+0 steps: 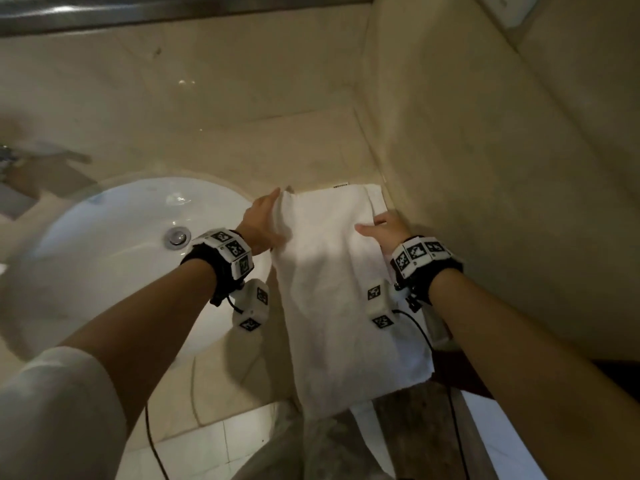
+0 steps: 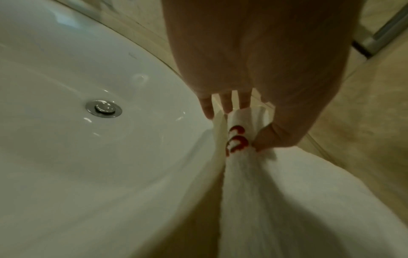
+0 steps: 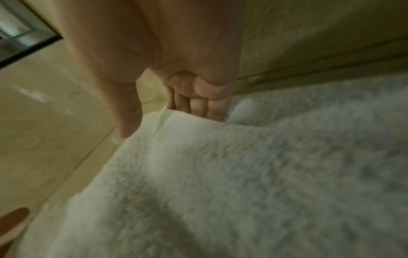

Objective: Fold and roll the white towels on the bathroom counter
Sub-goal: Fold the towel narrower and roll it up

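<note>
A white towel [image 1: 329, 271] lies lengthwise on the beige counter [image 1: 277, 147], right of the sink, and its near end hangs over the front edge. My left hand [image 1: 266, 216] grips the towel's left edge near the far corner. In the left wrist view the red-nailed fingers [image 2: 237, 139] curl round a raised fold of the towel [image 2: 276, 192], with the thumb against it. My right hand [image 1: 377, 226] holds the right edge of the top layer. Its thumb lies on the towel [image 3: 220, 174], and its fingers [image 3: 198, 106] pass behind the layer, fingertips hidden.
The white oval sink [image 1: 104, 271] with its metal drain [image 1: 178, 237] sits directly left of the towel. A beige wall [image 1: 502, 185] rises close along the towel's right side. A blurred faucet [image 1: 20, 157] stands at the far left. Cables hang from both wrist units.
</note>
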`<state>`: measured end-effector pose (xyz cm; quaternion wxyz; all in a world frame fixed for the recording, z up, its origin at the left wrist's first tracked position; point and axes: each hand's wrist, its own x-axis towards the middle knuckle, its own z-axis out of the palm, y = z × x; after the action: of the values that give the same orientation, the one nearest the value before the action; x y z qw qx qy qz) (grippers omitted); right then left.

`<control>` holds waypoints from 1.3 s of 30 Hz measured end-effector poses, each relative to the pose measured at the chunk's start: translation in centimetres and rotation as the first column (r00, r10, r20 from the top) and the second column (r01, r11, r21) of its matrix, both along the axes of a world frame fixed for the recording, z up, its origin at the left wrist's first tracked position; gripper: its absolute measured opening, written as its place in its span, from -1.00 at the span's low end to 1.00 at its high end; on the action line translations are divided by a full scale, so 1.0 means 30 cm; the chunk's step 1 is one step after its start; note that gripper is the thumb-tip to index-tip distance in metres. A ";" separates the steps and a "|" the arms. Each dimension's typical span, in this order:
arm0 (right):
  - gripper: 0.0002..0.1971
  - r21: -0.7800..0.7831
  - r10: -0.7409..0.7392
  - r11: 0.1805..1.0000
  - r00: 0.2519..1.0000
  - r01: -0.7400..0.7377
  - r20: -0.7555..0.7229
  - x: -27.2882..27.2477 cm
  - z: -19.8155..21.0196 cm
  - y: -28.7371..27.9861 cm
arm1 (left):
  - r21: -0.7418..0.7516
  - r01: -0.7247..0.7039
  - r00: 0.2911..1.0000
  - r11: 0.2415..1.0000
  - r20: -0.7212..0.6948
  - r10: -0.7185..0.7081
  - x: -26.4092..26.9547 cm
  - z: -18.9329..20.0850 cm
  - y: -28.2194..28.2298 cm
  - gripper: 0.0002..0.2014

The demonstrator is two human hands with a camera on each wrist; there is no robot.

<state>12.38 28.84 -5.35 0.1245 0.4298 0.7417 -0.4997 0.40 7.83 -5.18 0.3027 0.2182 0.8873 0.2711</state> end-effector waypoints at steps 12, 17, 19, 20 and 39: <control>-0.64 -0.078 0.118 0.990 0.993 -0.117 0.005 -0.130 -0.013 -0.029 | -0.126 -0.076 0.985 0.989 -0.161 0.055 -0.190 0.056 -0.049 -0.78; -0.65 -0.102 0.088 0.990 0.990 -0.099 -0.106 -0.222 -0.012 -0.096 | -0.143 -0.199 0.932 0.970 -0.333 0.143 -0.273 0.057 -0.077 -0.83; -0.65 -0.109 0.083 0.989 0.989 -0.096 -0.123 -0.251 -0.014 -0.102 | -0.108 -0.231 0.928 0.967 -0.322 0.186 -0.278 0.044 -0.059 -0.82; -0.65 -0.101 0.090 0.990 0.989 -0.102 -0.121 -0.266 -0.021 -0.098 | -0.102 -0.235 0.935 0.967 -0.294 0.196 -0.275 0.036 -0.052 -0.81; -0.59 0.099 -0.104 0.988 0.989 0.115 -0.109 -0.331 -0.032 -0.029 | -0.029 -0.403 0.915 0.915 0.002 0.403 -0.176 -0.015 -0.032 -0.27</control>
<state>2.43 27.98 -6.32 0.0356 0.4493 0.7477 -0.4876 -4.87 6.86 -5.63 0.2467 0.0254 0.9157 0.3162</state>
